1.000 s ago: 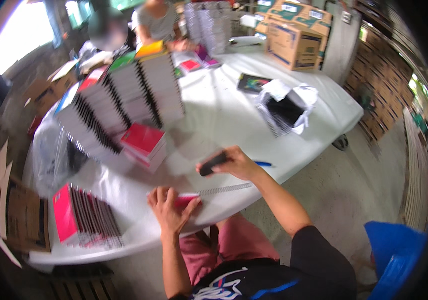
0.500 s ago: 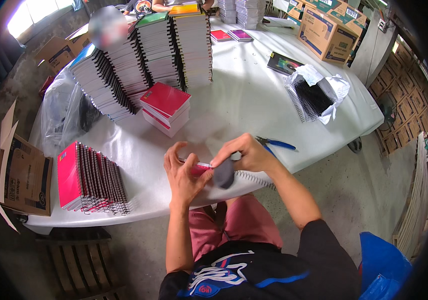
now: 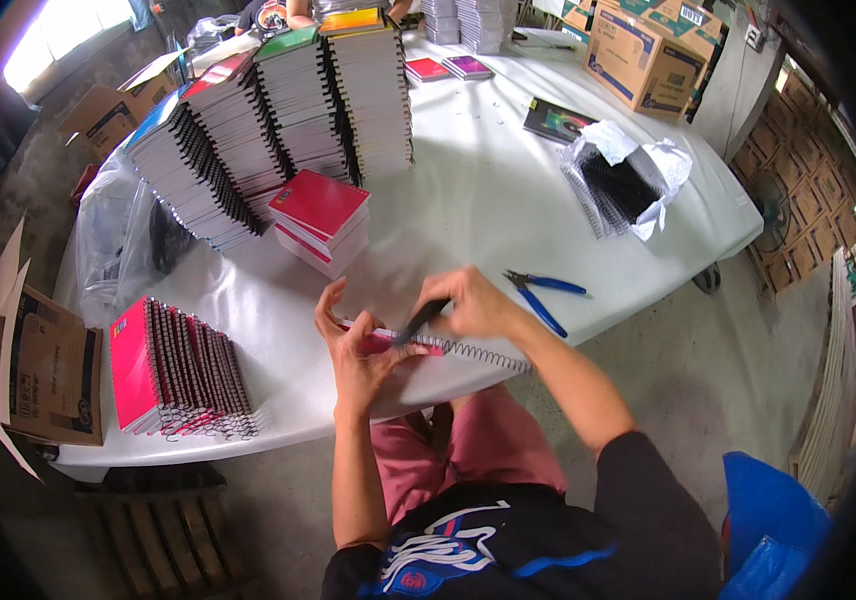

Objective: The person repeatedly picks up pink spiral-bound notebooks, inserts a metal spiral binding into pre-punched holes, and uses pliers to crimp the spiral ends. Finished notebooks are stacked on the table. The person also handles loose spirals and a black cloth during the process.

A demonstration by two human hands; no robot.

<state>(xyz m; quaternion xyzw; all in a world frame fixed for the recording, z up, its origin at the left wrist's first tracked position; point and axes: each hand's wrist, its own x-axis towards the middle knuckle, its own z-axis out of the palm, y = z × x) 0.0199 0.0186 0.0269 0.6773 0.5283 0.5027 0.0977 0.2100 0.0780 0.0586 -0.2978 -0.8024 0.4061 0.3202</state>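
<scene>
My left hand (image 3: pixel 356 350) is closed on a small red-covered notebook (image 3: pixel 378 343), its thumb and fingers pressing near the spine. A wire spiral coil (image 3: pixel 488 356) runs along the notebook's edge and sticks out past it to the right. Curled over that edge, my right hand (image 3: pixel 476 305) grips a dark elongated object (image 3: pixel 422 322), too blurred to name, which lies against the coil. Blue-handled cutting pliers (image 3: pixel 545 292) lie partly spread on the table, just right of my right hand.
A stack of red notebooks (image 3: pixel 324 212) stands beyond my hands. Coil-bound red notebooks (image 3: pixel 173 370) sit at the left, by an opened carton (image 3: pixel 53 375). Tall stacks of bound books (image 3: pixel 368 105) rise behind. Black coils (image 3: pixel 620 187) lie in white wrapping at the right.
My right hand has shifted slightly left and the dark object has tilted up to the notebook's edge. More of the coil and red cover now shows. The whole view has shifted a little.
</scene>
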